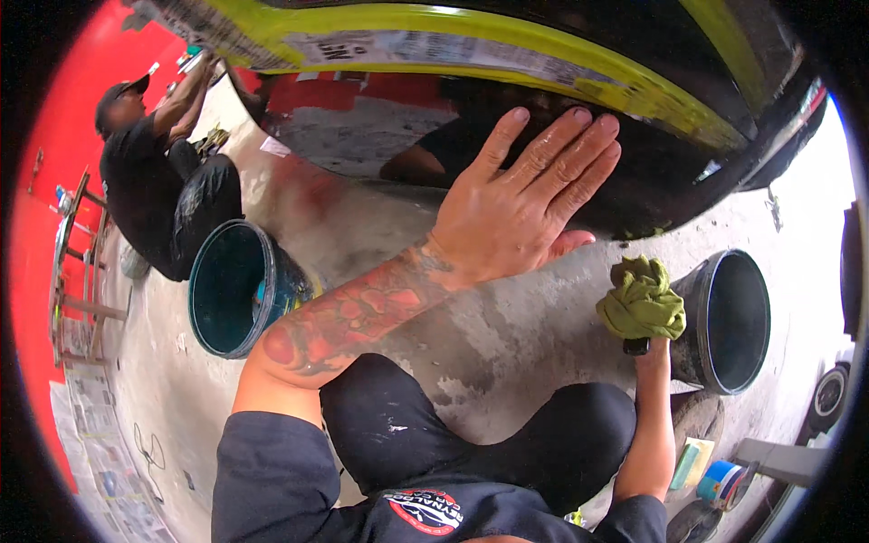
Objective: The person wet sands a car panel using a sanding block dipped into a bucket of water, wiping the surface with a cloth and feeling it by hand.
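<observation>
My left hand (511, 195) lies flat with its fingers stretched out on or just over the glossy black car panel (380, 118). Its fingertips reach to just below the yellow-green masking tape (507, 54) that runs along the panel with printed paper in it. Off to the right, low above the floor, my right hand (663, 346) grips a bunched olive-green cloth (641, 299). The cloth hides most of its fingers. A small dark thing (636, 346) shows at its wrist, too unclear to name.
A dark bucket (738, 321) stands right of the cloth, another bucket (231, 290) at left. Beyond it a person (163, 181) crouches, arms raised to the car. A wooden rack (77, 271) lines the red wall. A blue-and-white can (720, 481) and sponge-like block (692, 463) sit lower right.
</observation>
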The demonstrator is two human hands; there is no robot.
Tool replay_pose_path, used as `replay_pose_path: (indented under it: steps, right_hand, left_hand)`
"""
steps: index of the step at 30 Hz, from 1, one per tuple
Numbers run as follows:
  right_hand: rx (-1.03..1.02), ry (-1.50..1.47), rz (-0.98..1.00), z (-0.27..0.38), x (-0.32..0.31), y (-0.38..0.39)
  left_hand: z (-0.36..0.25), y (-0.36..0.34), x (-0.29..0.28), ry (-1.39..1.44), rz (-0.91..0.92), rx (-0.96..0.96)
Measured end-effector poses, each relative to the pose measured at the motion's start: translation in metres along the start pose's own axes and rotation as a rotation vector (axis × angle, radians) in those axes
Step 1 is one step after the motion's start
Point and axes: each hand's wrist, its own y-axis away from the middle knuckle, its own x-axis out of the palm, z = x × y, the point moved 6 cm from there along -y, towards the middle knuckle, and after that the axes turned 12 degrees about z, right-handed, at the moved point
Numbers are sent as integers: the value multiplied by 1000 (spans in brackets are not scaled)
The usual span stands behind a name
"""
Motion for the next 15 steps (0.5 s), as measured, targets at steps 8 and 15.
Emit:
replay_pose_path:
  steps: [8,15]
  right_hand:
    - [-161,-621,49,-19,-21,3]
    - [124,-710,-51,-37,-46,37]
  left_hand:
    - [30,23,-3,51,-56,-61]
    - [55,43,-1,68,-102,-120]
